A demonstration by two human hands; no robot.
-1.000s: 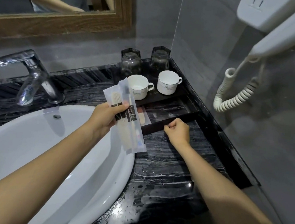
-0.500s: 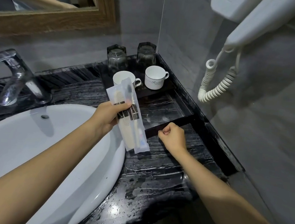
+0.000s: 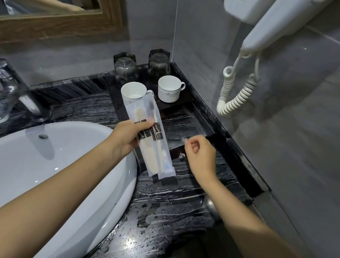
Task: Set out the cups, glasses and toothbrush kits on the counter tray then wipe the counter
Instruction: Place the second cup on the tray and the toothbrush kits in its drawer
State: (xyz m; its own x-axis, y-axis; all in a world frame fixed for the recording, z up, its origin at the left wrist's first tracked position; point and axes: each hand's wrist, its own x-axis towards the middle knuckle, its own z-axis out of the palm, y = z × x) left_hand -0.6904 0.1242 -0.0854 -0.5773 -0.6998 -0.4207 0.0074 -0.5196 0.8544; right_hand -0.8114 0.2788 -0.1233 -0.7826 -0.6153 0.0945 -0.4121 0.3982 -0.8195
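Observation:
My left hand [image 3: 125, 138] is shut on clear toothbrush kit packets [image 3: 154, 146], one with a comb and one with a toothbrush, held upright over the near left part of the black counter tray [image 3: 227, 143]. My right hand [image 3: 201, 156] hovers above the tray's front edge, fingers loosely curled with nothing visible in them. At the tray's far end stand two white cups [image 3: 168, 89] [image 3: 133, 91], the left one partly hidden by the packets. Behind them are two upturned glasses [image 3: 126, 67] [image 3: 159, 63].
The black marble counter [image 3: 172, 204] is wet and streaked. A white basin [image 3: 31, 165] and chrome tap [image 3: 8, 92] lie to the left. A wall hair dryer [image 3: 269, 27] with a coiled cord [image 3: 238, 90] hangs over the tray's right side. A wood-framed mirror [image 3: 49, 26] is behind.
My right hand has lifted off the tray's front edge and its fist has loosened. My left hand keeps the packets in nearly the same place. The view has swung to the right.

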